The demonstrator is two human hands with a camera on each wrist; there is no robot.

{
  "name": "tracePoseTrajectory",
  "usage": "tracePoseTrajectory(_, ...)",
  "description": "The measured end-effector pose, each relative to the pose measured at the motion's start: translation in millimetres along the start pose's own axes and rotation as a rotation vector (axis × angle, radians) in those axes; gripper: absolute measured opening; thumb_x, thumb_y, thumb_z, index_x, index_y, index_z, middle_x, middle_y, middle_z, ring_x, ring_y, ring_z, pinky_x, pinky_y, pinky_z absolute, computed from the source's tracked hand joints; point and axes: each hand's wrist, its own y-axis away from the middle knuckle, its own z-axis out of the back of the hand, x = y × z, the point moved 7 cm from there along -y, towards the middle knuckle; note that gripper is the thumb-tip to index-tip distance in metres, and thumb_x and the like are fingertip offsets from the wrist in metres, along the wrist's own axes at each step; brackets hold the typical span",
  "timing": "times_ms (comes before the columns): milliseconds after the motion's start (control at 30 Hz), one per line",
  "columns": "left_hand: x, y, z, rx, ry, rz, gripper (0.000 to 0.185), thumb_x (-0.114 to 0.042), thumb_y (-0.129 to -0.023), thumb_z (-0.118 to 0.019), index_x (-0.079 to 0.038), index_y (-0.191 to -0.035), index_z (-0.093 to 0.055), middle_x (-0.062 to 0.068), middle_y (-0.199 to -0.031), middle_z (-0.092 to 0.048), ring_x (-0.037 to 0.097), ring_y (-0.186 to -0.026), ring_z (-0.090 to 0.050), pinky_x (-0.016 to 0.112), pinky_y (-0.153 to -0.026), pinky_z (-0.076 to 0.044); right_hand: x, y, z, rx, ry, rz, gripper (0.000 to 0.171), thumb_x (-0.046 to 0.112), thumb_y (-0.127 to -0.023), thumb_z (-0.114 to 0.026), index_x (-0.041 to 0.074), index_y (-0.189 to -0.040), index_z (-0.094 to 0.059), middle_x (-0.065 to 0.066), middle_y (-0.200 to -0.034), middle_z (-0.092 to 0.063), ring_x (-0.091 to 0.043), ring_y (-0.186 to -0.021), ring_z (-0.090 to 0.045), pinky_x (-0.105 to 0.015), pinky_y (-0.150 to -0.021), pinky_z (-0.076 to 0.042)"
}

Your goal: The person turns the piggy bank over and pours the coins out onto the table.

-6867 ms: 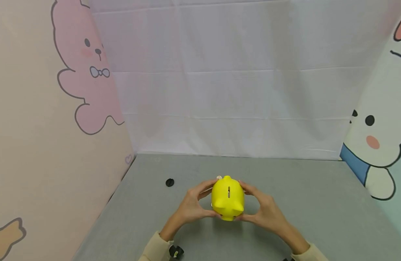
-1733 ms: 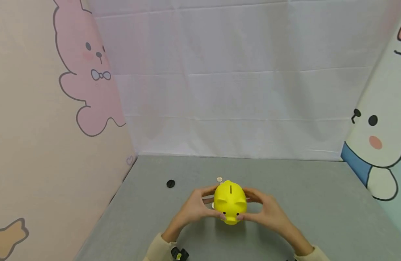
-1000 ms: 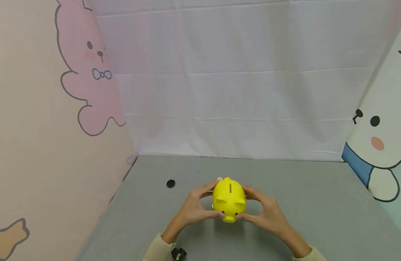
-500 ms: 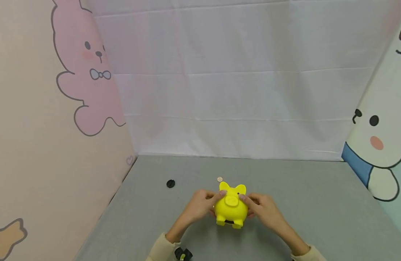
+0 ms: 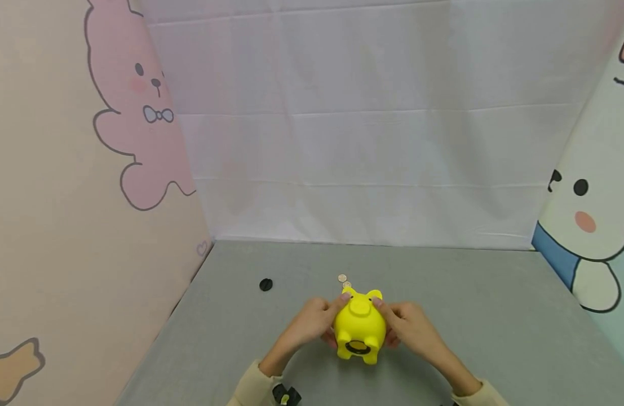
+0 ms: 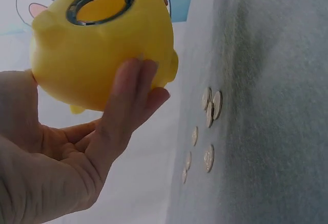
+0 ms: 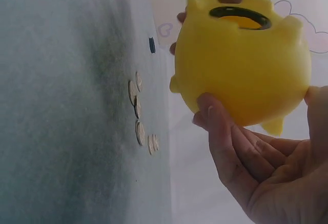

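Note:
A yellow piggy bank is held off the grey table between both hands, tipped back so its belly faces me. The belly has a round open hole ringed in black. My left hand grips its left side, fingers curled under the body. My right hand grips the right side in the same way. Several coins lie on the table below the bank; two show beyond its ears.
A small black round plug lies on the table to the left, seen also in the right wrist view. Cartoon-printed panels stand left and right, a white cloth backdrop behind.
The piggy bank was upright with its slot on top; both hands have tipped it back until the belly hole faces me. Coins now show beyond its ears.

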Motion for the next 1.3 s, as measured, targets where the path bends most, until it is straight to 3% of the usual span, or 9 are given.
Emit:
tracePoseTrajectory(200, -0.5, 1.2, 3.8, -0.008, -0.030, -0.117, 0.071, -0.056, -0.092, -0.077, -0.007, -0.142, -0.064, 0.011, -0.133, -0.072, 0.022, -0.109, -0.074, 0.040, -0.090, -0.066, 2, 5, 7, -0.020, 0.086, 0.140, 0.054, 0.041, -0.097, -0.076, 0.000, -0.131, -0.067, -0.018, -0.121, -0.077, -0.024, -0.097, -0.077, -0.038, -0.082, -0.066)
tracePoseTrajectory(333, -5.0, 5.1, 3.4, 0.007, 0.052, -0.230, 0.091, -0.038, -0.080, -0.091, -0.008, -0.155, -0.051, 0.013, -0.153, -0.059, 0.031, -0.139, -0.061, 0.037, -0.108, -0.058, 6, 11, 11, -0.037, 0.086, 0.313, 0.075, 0.032, -0.086, -0.088, -0.003, -0.145, -0.057, -0.025, -0.140, -0.067, -0.032, -0.115, -0.075, -0.043, -0.095, -0.064)
tracePoseTrajectory(400, -9.1, 7.7, 3.9, 0.006, 0.083, -0.297, 0.095, -0.031, -0.078, -0.094, -0.011, -0.158, -0.047, 0.011, -0.158, -0.054, 0.033, -0.146, -0.054, 0.034, -0.110, -0.055, 10, 13, 13, -0.062, 0.083, 0.399, 0.078, 0.029, -0.083, -0.090, 0.001, -0.148, -0.056, -0.022, -0.143, -0.066, -0.025, -0.118, -0.074, -0.039, -0.097, -0.064)
tracePoseTrajectory(500, -19.4, 14.1, 7.4, -0.032, 0.048, -0.465, 0.100, -0.024, -0.076, -0.095, -0.016, -0.160, -0.043, 0.009, -0.163, -0.049, 0.032, -0.150, -0.049, 0.034, -0.113, -0.052, 21, 18, 17, -0.132, 0.100, 0.586, 0.084, 0.023, -0.076, -0.095, 0.005, -0.149, -0.058, -0.017, -0.143, -0.068, -0.009, -0.121, -0.071, -0.026, -0.101, -0.060)
tracePoseTrajectory(600, -31.1, 24.1, 12.1, -0.082, 0.006, -0.680, 0.105, -0.013, -0.073, -0.096, -0.012, -0.162, -0.040, 0.013, -0.165, -0.046, 0.033, -0.151, -0.048, 0.036, -0.115, -0.050, 33, 28, 18, -0.215, 0.131, 0.823, 0.095, 0.016, -0.067, -0.100, -0.002, -0.149, -0.055, -0.019, -0.147, -0.064, -0.004, -0.127, -0.067, -0.016, -0.106, -0.053)
tracePoseTrajectory(700, -37.8, 28.5, 16.3, -0.113, -0.020, -0.792, 0.108, -0.006, -0.071, -0.096, -0.008, -0.162, -0.039, 0.015, -0.164, -0.046, 0.031, -0.151, -0.048, 0.037, -0.117, -0.049, 40, 34, 19, -0.280, 0.167, 0.949, 0.101, 0.011, -0.061, -0.101, -0.008, -0.148, -0.053, -0.017, -0.152, -0.061, -0.005, -0.133, -0.064, -0.015, -0.111, -0.049)
tracePoseTrajectory(1067, -31.6, 23.7, 17.0, -0.091, -0.015, -0.698, 0.105, -0.013, -0.072, -0.097, -0.013, -0.162, -0.041, 0.010, -0.166, -0.046, 0.029, -0.153, -0.047, 0.031, -0.115, -0.049, 33, 31, 17, -0.303, 0.225, 0.850, 0.101, 0.016, -0.062, -0.102, -0.001, -0.150, -0.055, -0.013, -0.149, -0.064, -0.004, -0.127, -0.067, -0.010, -0.110, -0.047)
tracePoseTrajectory(1167, -28.3, 22.2, 17.8, -0.095, -0.010, -0.611, 0.098, -0.019, -0.077, -0.095, -0.015, -0.160, -0.044, 0.007, -0.162, -0.051, 0.026, -0.148, -0.053, 0.034, -0.113, -0.053, 33, 29, 16, -0.316, 0.249, 0.747, 0.094, 0.018, -0.064, -0.101, 0.004, -0.147, -0.059, -0.012, -0.144, -0.068, -0.009, -0.118, -0.072, -0.015, -0.103, -0.054)
tracePoseTrajectory(1300, -19.4, 16.3, 18.0, -0.114, -0.027, -0.386, 0.071, -0.041, -0.089, -0.086, -0.018, -0.150, -0.059, 0.002, -0.142, -0.069, 0.017, -0.124, -0.070, 0.034, -0.100, -0.062, 29, 18, 14, -0.275, 0.195, 0.480, 0.058, 0.028, -0.084, -0.090, 0.009, -0.135, -0.069, -0.008, -0.127, -0.077, -0.014, -0.103, -0.075, -0.026, -0.088, -0.064)
